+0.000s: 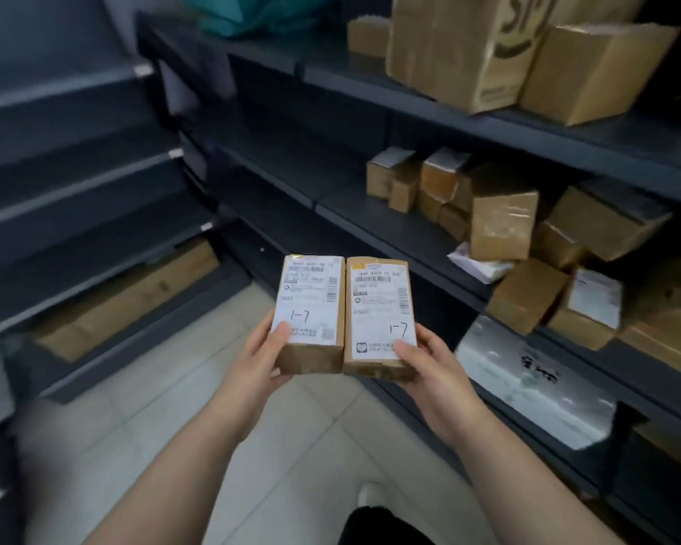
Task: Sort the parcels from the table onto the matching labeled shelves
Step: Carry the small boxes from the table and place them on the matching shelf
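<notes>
Two parcels: the left parcel (311, 312) and the right parcel (378, 316) are held up side by side, long sides touching, above the tiled floor (166, 407).
Marks: both white labels carry a handwritten "1-7", so I judge they belong on the same shelf.
Left hand (252, 363): grips the near end of the left parcel, thumb (280, 332) pressed on the label; its other fingers are curled underneath, out of sight.
Right hand (433, 371): grips the near end of the right parcel in the same way, thumb (403, 348) on the label's lower corner.
Long axis: each parcel points straight away from the person, with the far ends free to go in first.
Right-side shelving (350, 198): lies just beyond and to the right of the far ends; cardboard boxes (504, 226) crowd its right part, with a silver bag (527, 379) one level down, and bare shelf shows to their left.
Left-side shelving (75, 206): stands further off to the left, and its small edge tags (175, 153) are too blurred to read.
Nearer hand: the right hand is closer to the stocked shelving, so its parcel would probably go in first.
Unknown: which level is 1-7 cannot be told.
</notes>
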A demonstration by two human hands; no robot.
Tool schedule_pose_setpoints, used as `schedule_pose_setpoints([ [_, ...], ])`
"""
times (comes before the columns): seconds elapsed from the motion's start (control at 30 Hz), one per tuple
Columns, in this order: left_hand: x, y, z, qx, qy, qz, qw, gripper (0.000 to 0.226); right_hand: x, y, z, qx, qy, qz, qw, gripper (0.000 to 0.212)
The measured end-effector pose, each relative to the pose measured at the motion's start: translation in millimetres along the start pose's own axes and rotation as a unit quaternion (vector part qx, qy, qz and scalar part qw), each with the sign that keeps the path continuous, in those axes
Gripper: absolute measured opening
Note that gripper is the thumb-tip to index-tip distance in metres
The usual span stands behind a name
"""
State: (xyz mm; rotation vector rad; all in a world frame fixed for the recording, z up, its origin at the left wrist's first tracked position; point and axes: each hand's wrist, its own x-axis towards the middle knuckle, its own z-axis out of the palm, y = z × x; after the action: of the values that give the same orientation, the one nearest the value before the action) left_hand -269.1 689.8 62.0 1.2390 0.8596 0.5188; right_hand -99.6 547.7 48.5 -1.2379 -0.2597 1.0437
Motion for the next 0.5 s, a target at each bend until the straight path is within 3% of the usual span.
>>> schedule_pose_setpoints([
  [0.5,54,29,-63,-0.067,0.217,0.038,0.973,0.032,139,-51,102,-0.112,-0.229,0.053,0.966,0.042],
])
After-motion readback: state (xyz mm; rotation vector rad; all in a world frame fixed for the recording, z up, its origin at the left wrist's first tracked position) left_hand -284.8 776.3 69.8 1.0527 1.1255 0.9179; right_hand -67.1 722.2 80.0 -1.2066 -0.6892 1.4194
